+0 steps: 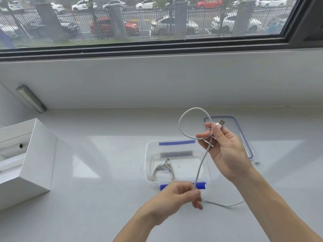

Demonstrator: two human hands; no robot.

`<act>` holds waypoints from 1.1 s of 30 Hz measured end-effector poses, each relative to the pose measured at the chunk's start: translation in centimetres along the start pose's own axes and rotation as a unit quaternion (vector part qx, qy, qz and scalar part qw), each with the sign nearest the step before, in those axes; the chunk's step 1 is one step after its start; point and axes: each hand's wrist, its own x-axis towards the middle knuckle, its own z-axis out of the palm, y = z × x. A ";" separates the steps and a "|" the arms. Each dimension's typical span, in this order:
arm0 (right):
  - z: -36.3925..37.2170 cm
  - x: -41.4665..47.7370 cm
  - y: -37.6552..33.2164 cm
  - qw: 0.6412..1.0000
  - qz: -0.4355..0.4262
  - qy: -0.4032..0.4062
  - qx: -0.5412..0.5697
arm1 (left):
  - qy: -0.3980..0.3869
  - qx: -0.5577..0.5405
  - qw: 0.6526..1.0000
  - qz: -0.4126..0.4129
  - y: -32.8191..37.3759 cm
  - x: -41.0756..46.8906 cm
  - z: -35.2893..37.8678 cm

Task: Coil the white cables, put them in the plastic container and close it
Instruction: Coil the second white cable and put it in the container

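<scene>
My right hand is raised above the open clear plastic container, pinching a white cable near its USB plug. The cable makes one loop above the fingers, then runs down to my left hand, which grips it just in front of the container. Its tail trails on the table to the right. One coiled white cable lies in the container's left part. The clear lid with blue trim lies flat behind my right hand, partly hidden by it.
An open white cardboard box stands at the left on the white table. A white wall and a windowsill rise behind the container. A metal bar is fixed at the far left.
</scene>
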 end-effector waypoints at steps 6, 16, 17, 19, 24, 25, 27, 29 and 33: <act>-1.2 1.0 -2.6 1.000 -0.020 -0.002 0.025 | 0.022 0.063 0.998 -0.006 -2.5 -1.3 -2.6; -2.0 1.7 -2.6 0.997 -0.060 -0.018 -0.034 | 0.181 -0.298 0.937 -0.027 -2.0 -3.2 -7.6; -1.9 1.7 -2.3 0.996 -0.062 -0.019 -0.053 | 0.188 -0.355 0.915 -0.033 -1.6 -3.2 -8.1; -1.8 1.7 -1.7 0.992 -0.069 -0.019 -0.104 | 0.180 -0.453 0.873 -0.017 -0.6 -3.2 -9.0; -1.5 1.4 0.4 0.978 -0.076 -0.005 -0.192 | 0.128 -0.548 0.821 0.094 2.7 -3.7 -9.4; -1.4 1.2 0.7 0.976 -0.079 0.003 -0.203 | 0.131 -0.538 0.825 0.110 3.6 -3.7 -9.0; -0.9 1.0 1.5 0.972 -0.083 0.018 -0.217 | 0.151 -0.491 0.847 0.136 5.1 -3.6 -7.8; -0.4 0.7 2.2 0.971 -0.084 0.034 -0.219 | 0.172 -0.423 0.876 0.157 6.4 -3.5 -6.3; 0.4 0.3 3.1 0.971 -0.083 0.051 -0.217 | 0.191 -0.282 0.921 0.191 7.4 -2.5 -3.4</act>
